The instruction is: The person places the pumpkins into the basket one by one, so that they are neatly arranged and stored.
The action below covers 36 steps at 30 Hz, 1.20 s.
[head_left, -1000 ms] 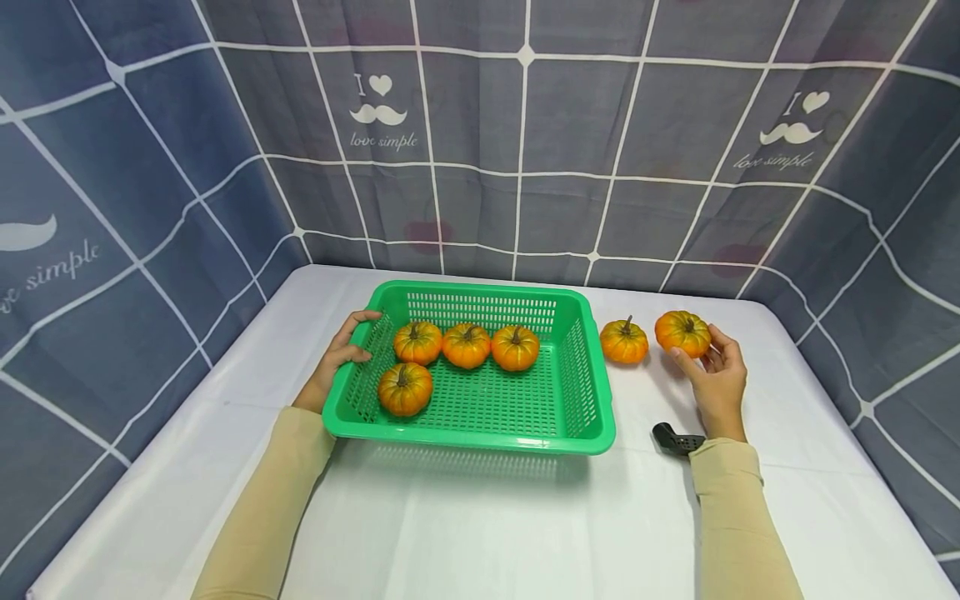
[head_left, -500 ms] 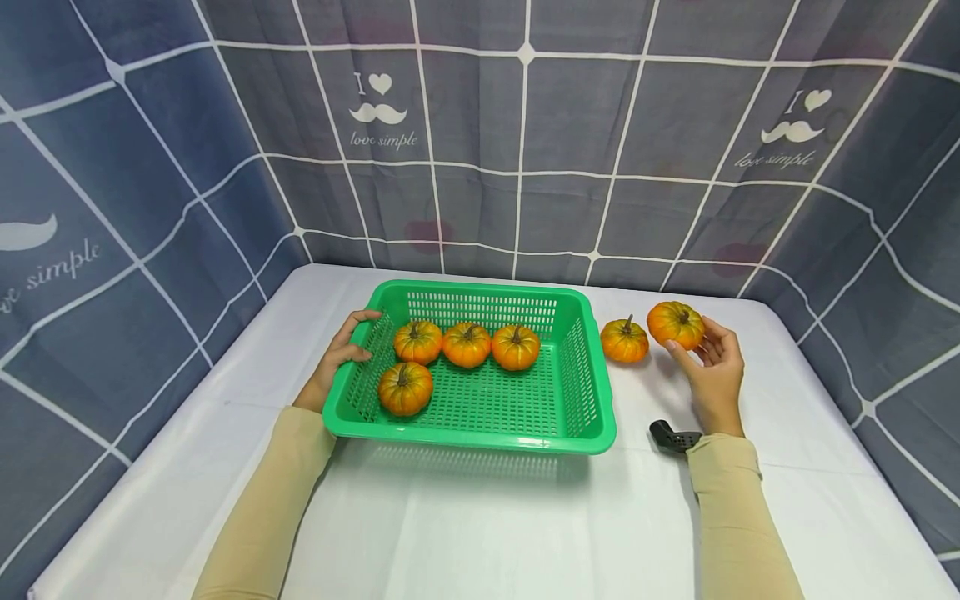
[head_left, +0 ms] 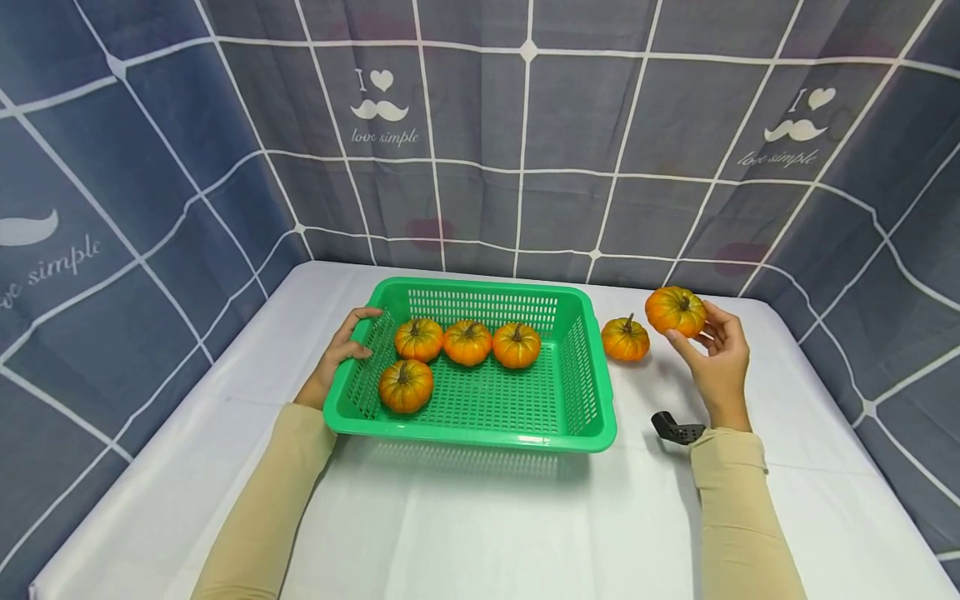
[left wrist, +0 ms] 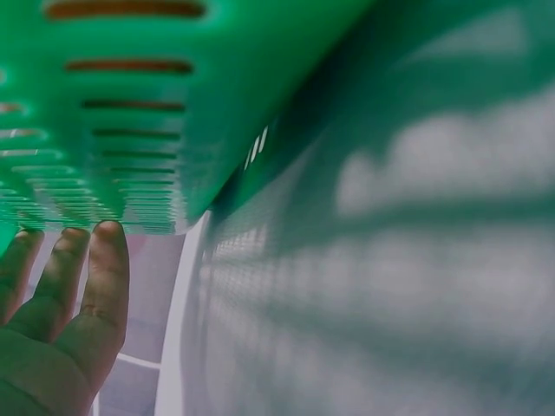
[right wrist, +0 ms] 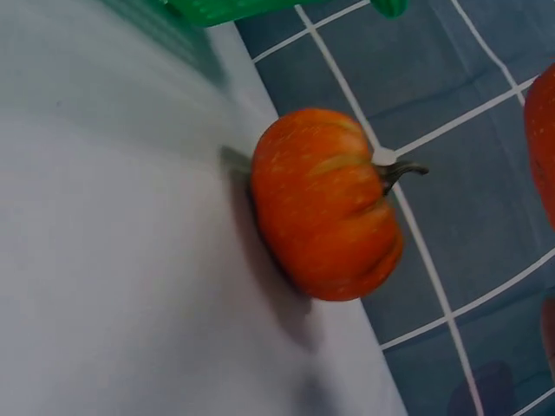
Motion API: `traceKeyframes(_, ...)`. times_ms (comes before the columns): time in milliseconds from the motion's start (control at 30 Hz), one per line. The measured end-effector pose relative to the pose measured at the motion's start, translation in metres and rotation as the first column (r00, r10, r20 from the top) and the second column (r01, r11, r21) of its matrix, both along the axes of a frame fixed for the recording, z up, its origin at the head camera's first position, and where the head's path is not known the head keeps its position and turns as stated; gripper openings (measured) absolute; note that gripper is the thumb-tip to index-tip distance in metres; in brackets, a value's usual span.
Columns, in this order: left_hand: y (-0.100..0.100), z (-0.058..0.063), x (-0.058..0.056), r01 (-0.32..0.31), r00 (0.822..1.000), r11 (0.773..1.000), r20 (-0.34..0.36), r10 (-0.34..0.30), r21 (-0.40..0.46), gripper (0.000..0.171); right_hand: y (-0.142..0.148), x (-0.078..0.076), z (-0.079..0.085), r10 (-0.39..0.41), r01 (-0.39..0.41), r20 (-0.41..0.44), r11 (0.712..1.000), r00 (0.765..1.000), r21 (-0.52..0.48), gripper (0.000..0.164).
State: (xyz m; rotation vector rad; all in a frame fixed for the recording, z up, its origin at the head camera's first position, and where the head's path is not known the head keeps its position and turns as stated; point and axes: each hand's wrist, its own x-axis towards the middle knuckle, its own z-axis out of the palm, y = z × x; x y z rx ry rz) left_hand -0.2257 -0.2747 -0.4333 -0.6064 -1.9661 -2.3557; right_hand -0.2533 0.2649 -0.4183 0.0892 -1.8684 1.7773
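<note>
My left hand (head_left: pixel 337 358) holds the green plastic basket (head_left: pixel 468 437) by its left end. In the left wrist view, several of its fingers (left wrist: pixel 106 269) reach up against the slotted outer wall. Inside the basket sit several small orange pumpkins, three in a back row and one pumpkin (head_left: pixel 406 387) at the front left. To the right, my right hand (head_left: pixel 722 362) grips another small pumpkin (head_left: pixel 675 312) between thumb and fingers, above the table. A further pumpkin (head_left: pixel 626 339) stands on the table between basket and hand, its stem up; the right wrist view shows it large.
A white cloth (head_left: pixel 465 525) covers the table. A black curved device (head_left: pixel 677 428) sits beside the right sleeve at the wrist. Grey-blue grid-patterned curtains (head_left: pixel 480 200) enclose the table at the back and both sides.
My right hand has raised its pumpkin and carried it slightly left, toward the back. The left hand, the basket and the other pumpkins stay in place.
</note>
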Motion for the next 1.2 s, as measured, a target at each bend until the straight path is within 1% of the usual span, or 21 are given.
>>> traceKeyframes(167,0.0,0.0,0.0,-0.001,1.0,1.0,0.007,0.001,0.005,0.063,-0.003,0.001,0.012,0.033,-0.033,0.002,0.997,0.999,0.065,0.062)
traceKeyframes(400,-0.001,0.001,0.0,-0.001,1.0,1.0,0.006,0.001,-0.011,0.064,-0.007,0.007,0.026,0.095,-0.095,-0.003,0.992,0.995,0.086,0.063)
traceKeyframes(500,-0.001,0.001,0.0,0.006,1.0,1.0,0.015,-0.005,-0.009,0.064,-0.009,0.01,0.032,0.107,-0.104,-0.012,0.987,0.994,0.125,0.063)
traceKeyframes(767,-0.001,0.001,-0.001,0.012,1.0,1.0,0.015,-0.012,-0.015,0.064,-0.012,0.017,0.047,0.14,-0.13,-0.047,0.976,0.989,0.173,0.063)
traceKeyframes(867,-0.001,0.001,-0.001,0.01,1.0,1.0,0.014,-0.01,-0.013,0.065,-0.012,0.019,0.051,0.151,-0.137,-0.048,0.966,0.987,0.221,0.064)
traceKeyframes(1000,-0.001,0.001,0.0,0.013,1.0,1.0,0.021,-0.013,-0.004,0.063,-0.012,0.023,0.056,0.166,-0.151,-0.03,0.944,0.986,0.293,0.064)
traceKeyframes(1200,0.0,0.001,0.0,0.023,1.0,1.0,-0.002,-0.023,0.005,0.063,-0.013,0.027,0.063,0.213,-0.205,0.013,0.917,0.977,0.341,0.067)
